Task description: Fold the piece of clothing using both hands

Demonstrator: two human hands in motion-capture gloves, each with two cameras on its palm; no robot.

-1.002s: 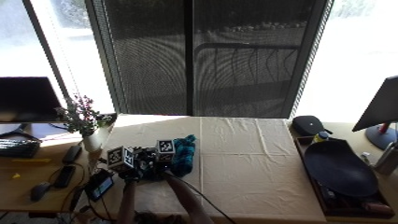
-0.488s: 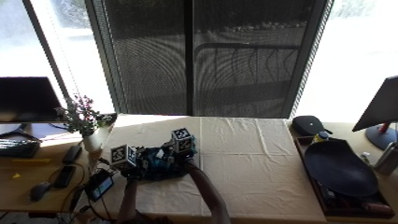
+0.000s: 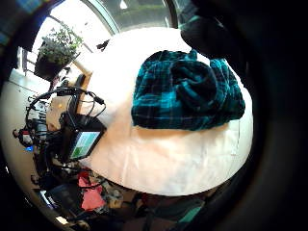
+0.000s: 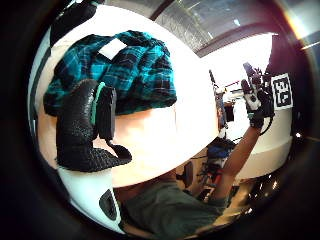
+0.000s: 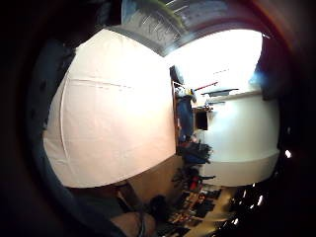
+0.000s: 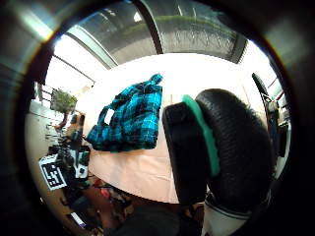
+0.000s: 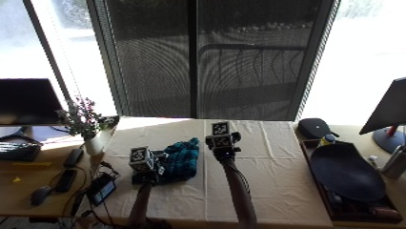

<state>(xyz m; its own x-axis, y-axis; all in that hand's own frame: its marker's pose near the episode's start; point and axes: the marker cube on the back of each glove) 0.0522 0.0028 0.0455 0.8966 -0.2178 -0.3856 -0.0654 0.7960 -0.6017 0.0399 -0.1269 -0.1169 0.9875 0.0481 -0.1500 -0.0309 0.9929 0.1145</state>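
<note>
A teal plaid garment [image 7: 180,161] is bunched in a heap on the cream tablecloth [image 7: 273,181], toward the table's left edge and nearer its front edge. The left hand [image 7: 145,168] is positioned at the heap's left side, just beside it; contact cannot be confirmed, and its finger position cannot be told. The right hand [image 7: 222,141] is raised just right of the heap, apart from the cloth. Nothing is gripped by it; its finger spread cannot be told.
</note>
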